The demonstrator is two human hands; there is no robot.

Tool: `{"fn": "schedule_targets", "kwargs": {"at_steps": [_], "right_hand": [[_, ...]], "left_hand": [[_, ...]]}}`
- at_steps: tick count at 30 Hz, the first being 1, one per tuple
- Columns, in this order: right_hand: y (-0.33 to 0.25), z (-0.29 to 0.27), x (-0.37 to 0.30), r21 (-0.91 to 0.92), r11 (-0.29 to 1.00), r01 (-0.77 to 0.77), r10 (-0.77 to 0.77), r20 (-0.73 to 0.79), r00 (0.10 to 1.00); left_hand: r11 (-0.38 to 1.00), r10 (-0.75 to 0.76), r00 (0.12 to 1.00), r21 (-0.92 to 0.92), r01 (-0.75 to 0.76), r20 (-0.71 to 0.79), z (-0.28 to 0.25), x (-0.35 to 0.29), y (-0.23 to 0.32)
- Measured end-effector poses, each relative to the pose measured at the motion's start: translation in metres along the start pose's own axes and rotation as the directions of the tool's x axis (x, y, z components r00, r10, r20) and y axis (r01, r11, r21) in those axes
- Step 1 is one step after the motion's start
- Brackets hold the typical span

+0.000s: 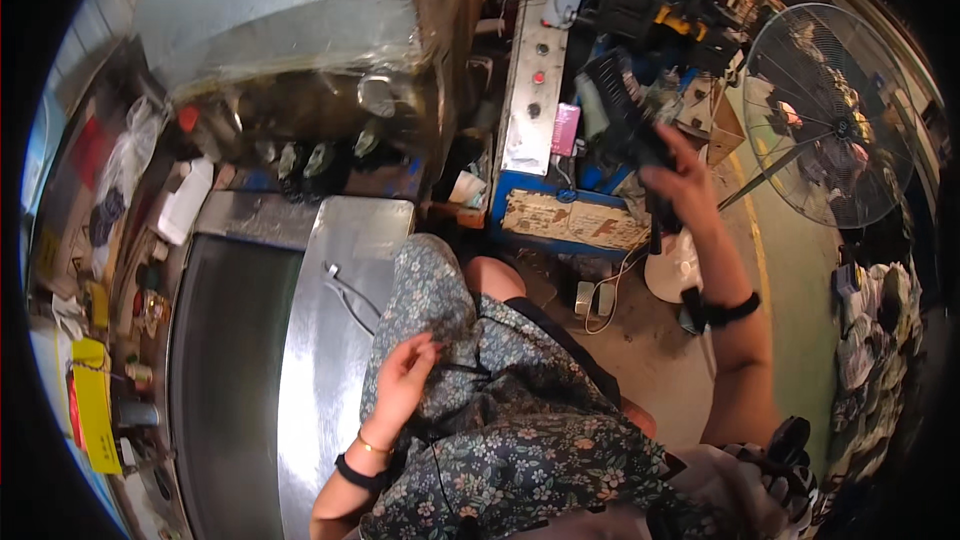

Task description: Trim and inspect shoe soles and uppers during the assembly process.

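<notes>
Black ridged piece (pixel 608 78) just right of the control panel (pixel 526 145) | right hand (pixel 685 175): closed around its near end, blurred | left hand (pixel 405 375): half-curled, seemingly empty, below-left of panel | risk — one-sided hold may slip; leftward swing could knock panel buttons (pixel 539 78)

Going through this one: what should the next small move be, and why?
Probably best to steady the right hand at the dark ridged object before shifting anything: the hand overlaps it in this view, but blur hides how firmly it is gripped. The left hand is well away, over the floral garment, giving that object no support.
</notes>
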State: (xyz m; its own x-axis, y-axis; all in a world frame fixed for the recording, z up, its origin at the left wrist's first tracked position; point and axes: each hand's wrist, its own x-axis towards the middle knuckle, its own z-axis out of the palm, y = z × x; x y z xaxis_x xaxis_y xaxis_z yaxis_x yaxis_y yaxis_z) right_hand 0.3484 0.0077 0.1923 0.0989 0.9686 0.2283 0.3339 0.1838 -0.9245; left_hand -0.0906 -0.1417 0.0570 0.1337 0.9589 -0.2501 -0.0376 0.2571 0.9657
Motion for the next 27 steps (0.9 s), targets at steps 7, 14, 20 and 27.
{"fn": "schedule_targets", "kwargs": {"at_steps": [7, 14, 20, 27], "right_hand": [[-0.005, -0.096, 0.123, -0.771, 0.619, -0.149, -0.198, -0.337, 0.921], [-0.005, -0.127, 0.157, -0.869, 0.467, -0.163, -0.060, -0.215, 0.975], [0.008, -0.103, 0.137, -0.904, 0.411, -0.118, -0.125, -0.185, 0.975], [0.046, -0.067, 0.103, -0.929, 0.358, -0.096, -0.414, -0.250, 0.875]], "left_hand": [[0.994, -0.053, 0.992, -0.097, 0.042, -0.116, -0.014, -0.009, -0.054], [0.993, -0.076, 0.980, -0.099, 0.059, -0.183, -0.003, 0.000, -0.049], [0.993, -0.057, 0.976, -0.113, 0.034, -0.209, -0.009, -0.002, -0.056], [0.986, -0.081, 0.974, -0.157, 0.048, -0.210, -0.004, -0.001, -0.038]]}}
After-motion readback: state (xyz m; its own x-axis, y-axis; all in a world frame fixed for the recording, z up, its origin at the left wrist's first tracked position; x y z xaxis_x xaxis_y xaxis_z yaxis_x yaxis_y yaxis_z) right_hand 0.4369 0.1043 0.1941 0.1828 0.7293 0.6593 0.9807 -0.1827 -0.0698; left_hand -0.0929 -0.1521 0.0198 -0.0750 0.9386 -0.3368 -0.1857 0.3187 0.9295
